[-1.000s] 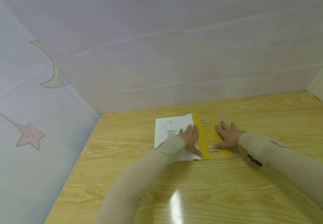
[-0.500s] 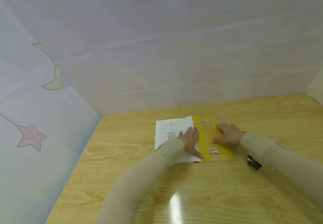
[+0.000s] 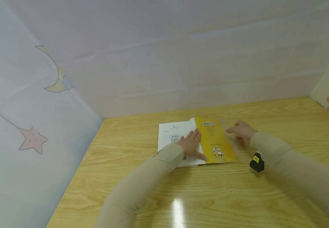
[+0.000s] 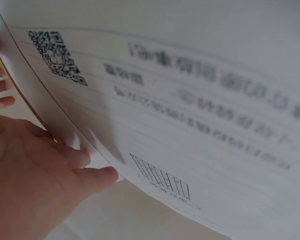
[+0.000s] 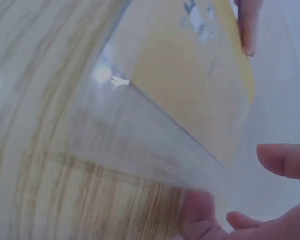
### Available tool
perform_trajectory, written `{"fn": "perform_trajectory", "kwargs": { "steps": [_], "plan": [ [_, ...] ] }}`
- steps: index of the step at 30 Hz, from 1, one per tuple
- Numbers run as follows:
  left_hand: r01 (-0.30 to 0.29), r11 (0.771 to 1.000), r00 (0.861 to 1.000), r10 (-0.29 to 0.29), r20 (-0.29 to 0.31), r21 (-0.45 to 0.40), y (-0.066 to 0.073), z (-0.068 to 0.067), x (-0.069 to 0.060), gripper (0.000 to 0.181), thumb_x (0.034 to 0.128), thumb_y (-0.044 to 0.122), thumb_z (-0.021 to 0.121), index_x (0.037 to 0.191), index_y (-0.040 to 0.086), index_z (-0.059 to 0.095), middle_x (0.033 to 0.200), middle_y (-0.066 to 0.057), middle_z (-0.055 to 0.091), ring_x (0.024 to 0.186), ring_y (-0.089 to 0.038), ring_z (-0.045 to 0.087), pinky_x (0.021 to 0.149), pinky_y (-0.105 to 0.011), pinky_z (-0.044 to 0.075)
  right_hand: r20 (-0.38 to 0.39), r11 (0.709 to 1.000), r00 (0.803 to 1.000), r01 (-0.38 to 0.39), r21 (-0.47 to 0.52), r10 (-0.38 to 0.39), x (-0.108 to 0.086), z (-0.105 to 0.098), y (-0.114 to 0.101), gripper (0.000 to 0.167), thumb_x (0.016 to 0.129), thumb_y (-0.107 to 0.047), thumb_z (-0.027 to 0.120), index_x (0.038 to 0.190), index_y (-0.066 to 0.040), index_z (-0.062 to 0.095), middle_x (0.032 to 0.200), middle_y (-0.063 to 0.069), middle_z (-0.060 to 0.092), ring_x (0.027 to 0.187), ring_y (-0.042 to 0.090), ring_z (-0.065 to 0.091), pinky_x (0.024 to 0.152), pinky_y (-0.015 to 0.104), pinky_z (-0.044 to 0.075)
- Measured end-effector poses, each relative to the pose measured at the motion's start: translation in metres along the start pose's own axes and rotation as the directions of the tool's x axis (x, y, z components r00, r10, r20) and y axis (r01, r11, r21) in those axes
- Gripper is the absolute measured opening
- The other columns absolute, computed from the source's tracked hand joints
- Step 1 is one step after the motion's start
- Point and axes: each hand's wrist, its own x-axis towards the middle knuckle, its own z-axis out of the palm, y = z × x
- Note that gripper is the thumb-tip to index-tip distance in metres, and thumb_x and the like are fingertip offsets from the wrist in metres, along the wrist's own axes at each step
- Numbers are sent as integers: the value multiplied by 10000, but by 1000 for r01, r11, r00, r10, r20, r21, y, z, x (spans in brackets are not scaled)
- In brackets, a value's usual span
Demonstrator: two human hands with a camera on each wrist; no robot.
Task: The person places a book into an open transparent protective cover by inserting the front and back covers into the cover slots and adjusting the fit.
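Note:
An open booklet lies on the table, with a white printed page (image 3: pixel 167 129) at left and a yellow cover (image 3: pixel 213 137) at right. Clear plastic film (image 5: pixel 124 135) extends past the yellow cover's outer edge. My left hand (image 3: pixel 191 146) rests on the booklet near the fold, fingers extended and thumb spread. Its wrist view shows a QR code (image 4: pixel 57 57) and a small grid (image 4: pixel 162 177) on the page. Beside the film's right edge is my right hand (image 3: pixel 242 131), index finger extended. Its fingers look apart in the right wrist view, one touching or just behind the film edge.
The wood-grain table (image 3: pixel 118 152) runs back to a pale wall sheet (image 3: pixel 141 76). A printed star (image 3: pixel 33 140) and moon decorate the left wall. A black device (image 3: pixel 257 163) sits below my right wrist.
My right hand has lifted off the yellow cover and shifted right to the film's edge. The left hand stays on the booklet near the fold. The head view has tilted slightly.

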Motion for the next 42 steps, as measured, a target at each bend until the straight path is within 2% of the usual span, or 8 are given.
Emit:
{"fn": "perform_trajectory", "kwargs": {
  "steps": [4, 5, 11, 18, 26, 32, 37, 42],
  "plan": [
    [-4, 1000, 999, 4, -36, 6, 1, -1, -5, 1154, 790, 700, 609, 1568, 103, 0, 1607, -48, -125, 1476, -214, -33, 1149, -499, 166, 73, 998, 997, -6, 56, 2, 1, -4, 3, 718, 1001, -176, 501, 1437, 212, 83, 1109, 233, 541, 706, 139, 552, 637, 281, 515],
    [-5, 1000, 999, 6, -48, 8, 0, -1, -7, 1152, 792, 699, 608, 1567, 92, 9, 1610, -60, -109, 1477, -221, -20, 1147, -495, 182, 98, 998, 995, 9, 60, -15, 0, -4, 3, 685, 1012, -154, 472, 1440, 213, 82, 1042, 157, 576, 728, 119, 566, 656, 277, 517],
    [-30, 999, 996, 27, -82, -34, -4, -10, -25, 1126, 819, 657, 619, 1562, 57, 24, 1611, -92, -85, 1477, -246, -12, 1141, -500, 190, 126, 990, 985, 110, 83, -120, -4, -4, -4, 640, 1039, -91, 396, 1469, 170, 1, 1025, 40, 583, 802, 69, 592, 743, 265, 536],
    [-49, 996, 996, 43, -75, -80, -9, -19, -44, 1078, 856, 611, 610, 1557, 42, 22, 1609, -98, -85, 1477, -245, -26, 1152, -492, 157, 73, 983, 981, 183, -16, -182, -13, 5, -32, 641, 1023, -109, 425, 1482, 153, 63, 1172, 184, 567, 824, 59, 578, 743, 240, 537],
    [-64, 991, 995, 54, -87, -115, -17, -18, -45, 1076, 860, 587, 614, 1552, 30, 8, 1604, -101, -87, 1476, -241, -27, 1156, -474, 150, 70, 986, 984, 164, 38, -166, -14, 20, -50, 606, 1021, -57, 368, 1498, 124, 41, 958, 89, 507, 662, 72, 499, 625, 236, 520],
    [-60, 982, 993, 41, -109, -182, -24, -21, -51, 1088, 848, 568, 650, 1555, 26, 26, 1610, -116, -47, 1477, -256, 2, 1156, -490, 147, 86, 981, 981, 167, 93, -175, -15, 27, -54, 619, 1031, -72, 369, 1502, 113, 14, 1089, 163, 505, 702, 72, 573, 672, 267, 557],
    [-84, 948, 989, 41, -145, -308, -38, -26, -63, 989, 927, 538, 571, 1556, 46, -12, 1619, -98, -69, 1476, -234, -54, 1172, -454, 108, 104, 970, 972, 194, 148, -210, -16, 35, -59, 635, 1036, -126, 357, 1524, 60, -5, 1360, 324, 399, 821, 94, 638, 740, 310, 567],
    [-74, 839, 989, -7, -146, -539, -42, -28, -70, 840, 1006, 541, 391, 1556, 54, -15, 1622, -90, -23, 1479, -241, 14, 1180, -404, 88, 105, 957, 968, 203, 208, -228, -17, 40, -65, 635, 1037, -132, 353, 1533, 37, -6, 1405, 359, 370, 836, 136, 683, 745, 348, 576]
  ]
}}
